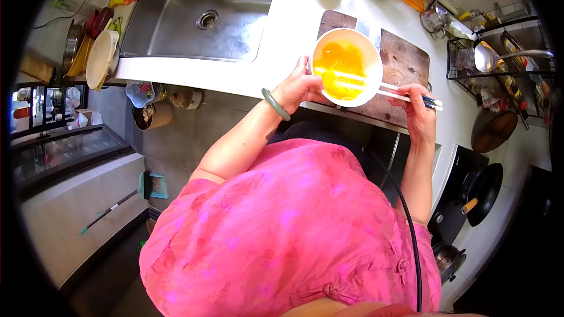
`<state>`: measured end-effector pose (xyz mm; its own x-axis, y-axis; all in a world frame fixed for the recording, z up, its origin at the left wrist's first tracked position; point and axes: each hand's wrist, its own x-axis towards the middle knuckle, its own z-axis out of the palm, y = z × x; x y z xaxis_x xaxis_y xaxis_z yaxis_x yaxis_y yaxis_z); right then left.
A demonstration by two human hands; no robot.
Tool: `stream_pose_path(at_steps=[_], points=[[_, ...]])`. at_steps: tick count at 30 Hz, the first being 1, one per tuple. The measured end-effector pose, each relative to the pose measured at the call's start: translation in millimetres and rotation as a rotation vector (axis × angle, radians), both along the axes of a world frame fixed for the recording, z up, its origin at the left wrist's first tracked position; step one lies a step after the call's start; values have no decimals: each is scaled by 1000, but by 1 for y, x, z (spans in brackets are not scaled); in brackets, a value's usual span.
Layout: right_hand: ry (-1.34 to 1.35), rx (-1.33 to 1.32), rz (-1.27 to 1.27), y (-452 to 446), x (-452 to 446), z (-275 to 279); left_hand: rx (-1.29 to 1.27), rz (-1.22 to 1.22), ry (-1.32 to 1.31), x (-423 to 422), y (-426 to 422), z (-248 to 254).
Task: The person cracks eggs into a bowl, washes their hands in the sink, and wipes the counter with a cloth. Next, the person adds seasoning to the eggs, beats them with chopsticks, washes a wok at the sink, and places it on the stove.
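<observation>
There are two hands [296, 86], two chopsticks [390, 94], one bangle [275, 104] — one sink [176, 23].

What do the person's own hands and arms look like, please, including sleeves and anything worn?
The left hand and right hand wear no gloves. A rounded green bangle circles the left wrist; none shows on the right. Short sleeves belong to a pink top with darker, mottled patches. A thin black cable runs down the top's right side.

Left hand [295, 89] partly behind bowl [373, 61]; chopsticks [389, 87] perhaps partly submerged.
</observation>
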<state>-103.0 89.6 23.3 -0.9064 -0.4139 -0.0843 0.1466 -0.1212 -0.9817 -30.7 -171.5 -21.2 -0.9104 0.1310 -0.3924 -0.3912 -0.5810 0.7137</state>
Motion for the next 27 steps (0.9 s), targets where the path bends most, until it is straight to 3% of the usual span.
stream_pose_path(at_steps=[2, 5, 7, 8, 10, 14, 16, 18, 20, 22, 24, 25, 27], points=[[55, 75, -211, 11, -12, -6, -48, -12, -18, 0, 3, 5], [36, 91, -78, 13, -12, -11, -40, -14, -31, -1, 4, 1], [-9, -44, -115, 8, -7, -10, -43, -16, -21, -1, 3, 4], [41, -15, -219, 13, -13, -10, -45, -27, -16, 1, 3, 4], [11, 94, -97, 19, -13, -13, -46, -16, -24, 3, 4, 4], [26, 32, -235, 17, -10, -6, -61, -13, -25, 4, 3, 3], [4, 143, -90, 20, -12, -5, -56, -8, -33, 6, 3, 3], [-2, -5, 45, 6, 1, -3, -55, -8, -33, 4, 1, 3], [3, 12, -240, 17, -9, -2, -54, -23, -29, 6, 1, 0], [6, 136, -103, 23, -14, -4, -52, -18, -36, 8, 2, 1], [-26, 6, 39, 9, 1, -6, -55, -12, -29, 5, 1, 3], [6, -49, -99, 8, 1, -10, -60, -4, -22, 5, 1, 3], [-5, 27, -113, 15, -7, -11, -58, -1, -29, 9, 4, 0]])
